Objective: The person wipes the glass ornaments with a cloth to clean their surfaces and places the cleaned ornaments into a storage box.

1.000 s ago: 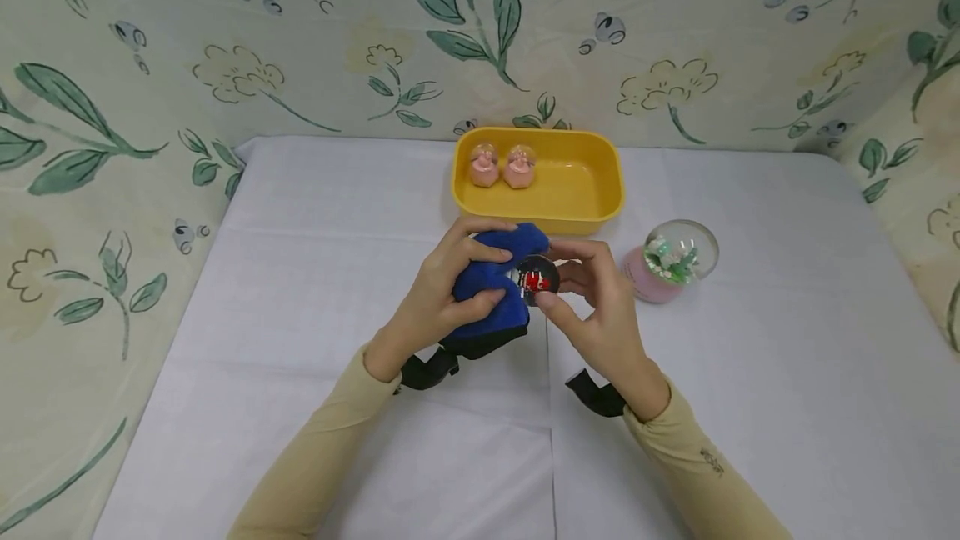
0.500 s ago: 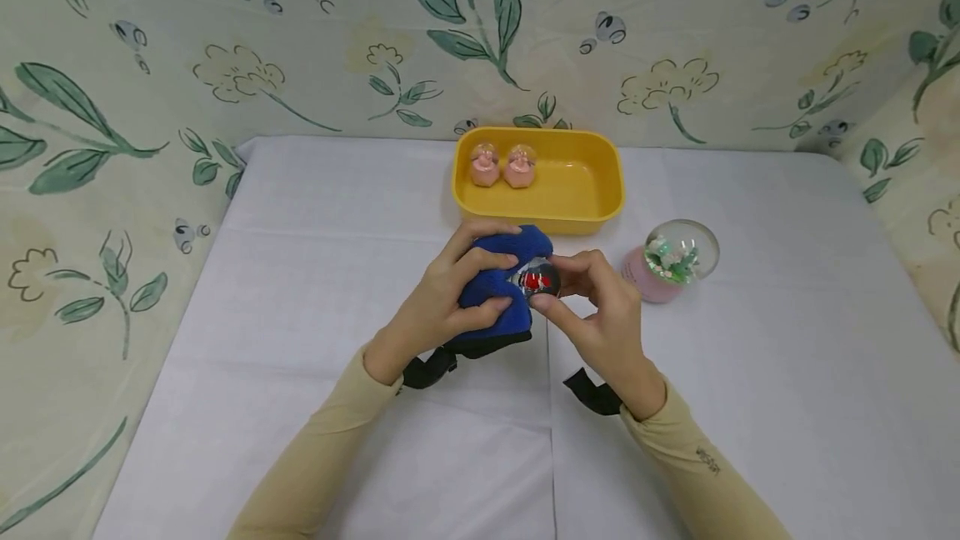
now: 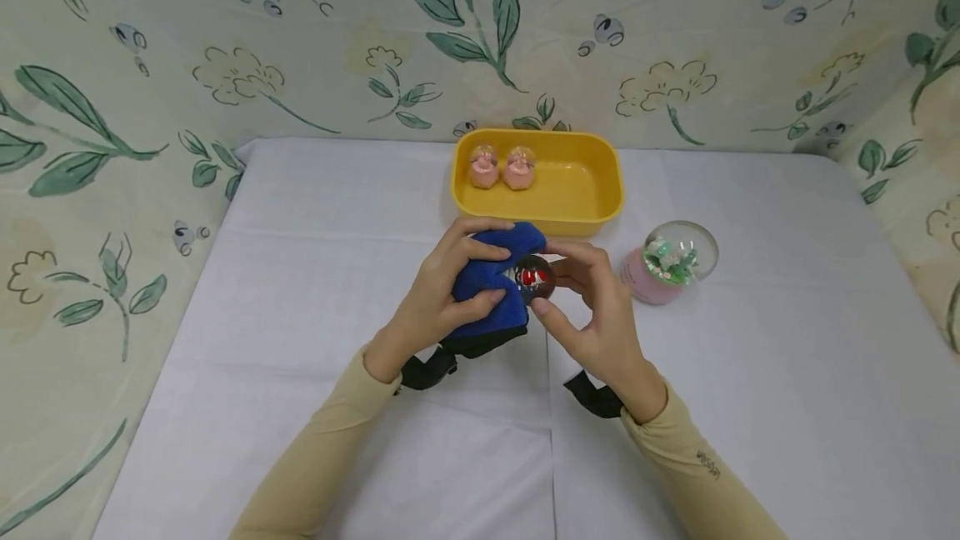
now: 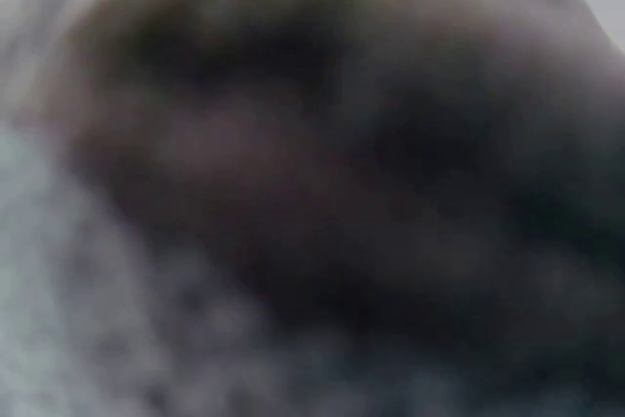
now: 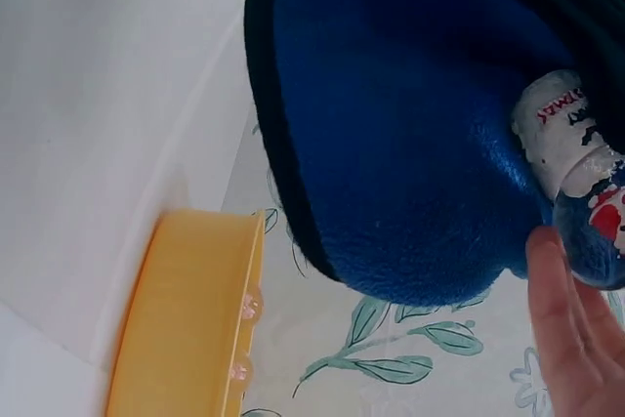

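Note:
In the head view my left hand (image 3: 442, 282) grips a blue cloth (image 3: 487, 277) with a dark edge, wrapped around the base of a small snow globe (image 3: 534, 277). The globe's clear dome, with a red and white figure inside, sticks out of the cloth to the right. My right hand (image 3: 596, 302) holds the dome between thumb and fingers. From the right wrist, the globe's white base (image 5: 557, 129) with red lettering shows against the cloth, and fingertips (image 5: 547, 251) lie at the dome. The left wrist view is dark and blurred.
Behind the hands stands a yellow tray (image 3: 536, 213) with two small pink snow globes (image 3: 484, 169) at its left end. A larger snow globe (image 3: 656, 277) with a pink base lies tilted at the right. Black straps (image 3: 592, 394) show near both wrists, over a white tablecloth (image 3: 300, 290).
The snow globe has turned a little in the cloth, so its figure shows differently. My right fingers have shifted around the dome, and both hands moved slightly down and back up.

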`<state>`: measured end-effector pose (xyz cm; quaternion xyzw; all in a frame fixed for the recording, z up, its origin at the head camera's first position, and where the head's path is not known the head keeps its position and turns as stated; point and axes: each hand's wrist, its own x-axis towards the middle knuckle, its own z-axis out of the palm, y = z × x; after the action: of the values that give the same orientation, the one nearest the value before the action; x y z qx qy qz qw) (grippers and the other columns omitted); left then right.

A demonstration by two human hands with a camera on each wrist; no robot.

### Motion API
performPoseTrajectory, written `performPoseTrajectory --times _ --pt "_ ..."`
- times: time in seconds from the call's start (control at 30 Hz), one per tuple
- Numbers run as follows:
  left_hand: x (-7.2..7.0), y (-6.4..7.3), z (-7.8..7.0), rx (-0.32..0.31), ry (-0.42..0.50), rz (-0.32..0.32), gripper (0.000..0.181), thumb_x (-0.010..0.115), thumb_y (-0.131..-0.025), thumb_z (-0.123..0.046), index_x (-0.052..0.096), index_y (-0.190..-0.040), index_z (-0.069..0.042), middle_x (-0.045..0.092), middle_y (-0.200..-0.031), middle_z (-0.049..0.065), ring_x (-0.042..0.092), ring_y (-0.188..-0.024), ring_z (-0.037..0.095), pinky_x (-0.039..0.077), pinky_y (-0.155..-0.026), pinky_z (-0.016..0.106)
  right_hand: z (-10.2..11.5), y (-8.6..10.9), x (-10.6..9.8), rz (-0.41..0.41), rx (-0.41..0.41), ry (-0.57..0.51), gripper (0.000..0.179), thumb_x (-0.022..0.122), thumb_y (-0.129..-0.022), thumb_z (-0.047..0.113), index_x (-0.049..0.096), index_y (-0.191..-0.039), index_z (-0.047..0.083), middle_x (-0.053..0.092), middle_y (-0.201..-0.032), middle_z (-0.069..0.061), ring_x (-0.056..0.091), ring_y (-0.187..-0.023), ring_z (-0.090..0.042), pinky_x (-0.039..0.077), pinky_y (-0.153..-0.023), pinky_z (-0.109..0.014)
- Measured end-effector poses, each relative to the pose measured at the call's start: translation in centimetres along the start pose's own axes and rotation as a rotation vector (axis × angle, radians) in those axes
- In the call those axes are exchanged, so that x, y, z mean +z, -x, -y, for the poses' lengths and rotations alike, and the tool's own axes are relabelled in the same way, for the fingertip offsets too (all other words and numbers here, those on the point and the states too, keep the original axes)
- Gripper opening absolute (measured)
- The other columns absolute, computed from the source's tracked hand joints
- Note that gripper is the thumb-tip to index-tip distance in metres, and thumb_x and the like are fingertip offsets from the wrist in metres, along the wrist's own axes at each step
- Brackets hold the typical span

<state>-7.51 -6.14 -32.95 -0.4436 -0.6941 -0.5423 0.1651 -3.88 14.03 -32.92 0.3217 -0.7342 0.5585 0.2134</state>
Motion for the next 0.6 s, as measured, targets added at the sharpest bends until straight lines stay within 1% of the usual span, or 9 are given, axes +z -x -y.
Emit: performPoseTrajectory --times 0.07,0.13,0.27,0.4,0.47,0.53,0.6 --pt "-0.09 0.04 0.12 -0.003 -0.008 -0.006 0.037 0.051 -0.097 -0.038 0.049 -0.111 -0.005 0.046 -0.127 0.022 0.048 -0.115 0.035 0.044 -0.097 0.044 -0.09 -0.05 0.02 0.016 -0.06 -0.008 0.056 0.063 -0.091 0.032 0.048 -0.123 -0.012 0.055 -0.117 -0.025 0.059 -0.092 -0.021 0.052 -0.082 -0.024" --pt "-0.16 0.04 0.16 -0.005 -0.018 -0.009 0.037 0.051 -0.097 -0.039 0.049 -0.112 -0.005 0.046 -0.127 0.022 0.048 -0.115 0.035 0.044 -0.097 0.044 -0.16 -0.09 0.04 0.021 -0.103 0.002 0.053 0.064 -0.091 0.029 0.05 -0.12 -0.013 0.055 -0.116 -0.025 0.058 -0.092 -0.021 0.051 -0.083 -0.024" --pt "-0.25 0.03 0.08 0.0 -0.014 0.012 0.037 0.049 -0.098 -0.039 0.05 -0.112 -0.005 0.044 -0.128 0.021 0.047 -0.116 0.036 0.044 -0.097 0.045 -0.2 -0.06 0.05 0.003 -0.12 0.042 0.051 0.066 -0.091 0.029 0.053 -0.116 -0.013 0.058 -0.106 -0.022 0.06 -0.087 -0.018 0.052 -0.081 -0.023" --pt "-0.18 0.06 -0.13 0.01 -0.015 0.054 0.036 0.048 -0.098 -0.04 0.05 -0.113 -0.006 0.042 -0.13 0.022 0.045 -0.118 0.036 0.044 -0.097 0.043 -0.24 0.06 0.07 -0.028 -0.083 0.081 0.052 0.065 -0.09 0.034 0.055 -0.109 -0.013 0.061 -0.095 -0.019 0.063 -0.078 -0.017 0.053 -0.074 -0.02" --pt "-0.14 0.09 -0.3 0.017 -0.031 0.074 0.037 0.048 -0.098 -0.04 0.05 -0.113 -0.007 0.041 -0.131 0.021 0.044 -0.118 0.036 0.044 -0.097 0.042 -0.29 0.1 0.14 -0.045 -0.044 0.092 0.053 0.064 -0.09 0.037 0.056 -0.105 -0.012 0.063 -0.091 -0.018 0.063 -0.073 -0.016 0.053 -0.069 -0.018" --pt "-0.1 0.14 -0.43 0.022 -0.051 0.095 0.036 0.049 -0.098 -0.04 0.05 -0.114 -0.007 0.04 -0.132 0.021 0.044 -0.119 0.036 0.045 -0.097 0.04 -0.3 0.11 0.24 -0.06 0.003 0.085 0.054 0.063 -0.09 0.04 0.056 -0.101 -0.012 0.065 -0.086 -0.017 0.064 -0.068 -0.016 0.053 -0.064 -0.018" --pt "-0.05 0.21 -0.51 0.029 -0.07 0.114 0.036 0.05 -0.098 -0.04 0.05 -0.114 -0.008 0.039 -0.132 0.021 0.044 -0.12 0.036 0.045 -0.097 0.039 -0.27 0.1 0.34 -0.07 0.057 0.049 0.054 0.062 -0.09 0.042 0.056 -0.098 -0.011 0.066 -0.08 -0.017 0.064 -0.062 -0.015 0.053 -0.057 -0.019"
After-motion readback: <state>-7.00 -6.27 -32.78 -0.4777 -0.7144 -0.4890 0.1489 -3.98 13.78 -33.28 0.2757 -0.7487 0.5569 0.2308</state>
